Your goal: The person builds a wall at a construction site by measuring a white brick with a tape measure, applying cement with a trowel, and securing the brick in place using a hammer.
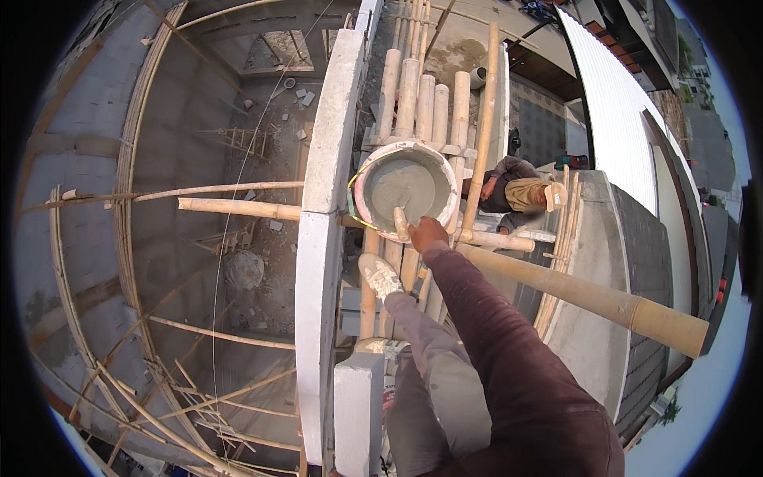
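Note:
A round, pale bucket (451,189) holds wet grey mortar (389,180) and stands on bamboo poles beside the wall. A trowel's wooden handle (400,226) slopes out of the mortar over the near rim; its blade is hidden. Against this handle, at the near right of the rim, is my right hand (427,234) with its fingers curled, the fingertips partly hidden. My right arm reaches up from below in a dark maroon sleeve. My left hand does not show. Just below the bucket are my dusty shoes (381,275) on the bamboo.
A pale wall top (319,238) runs along the left, above a deep room with bamboo scaffolding (230,342). One light block (358,413) stands near my legs. A thick bamboo pole (588,296) crosses to the right. Below it, a co-worker in a cap (555,196) leans beside the scaffold.

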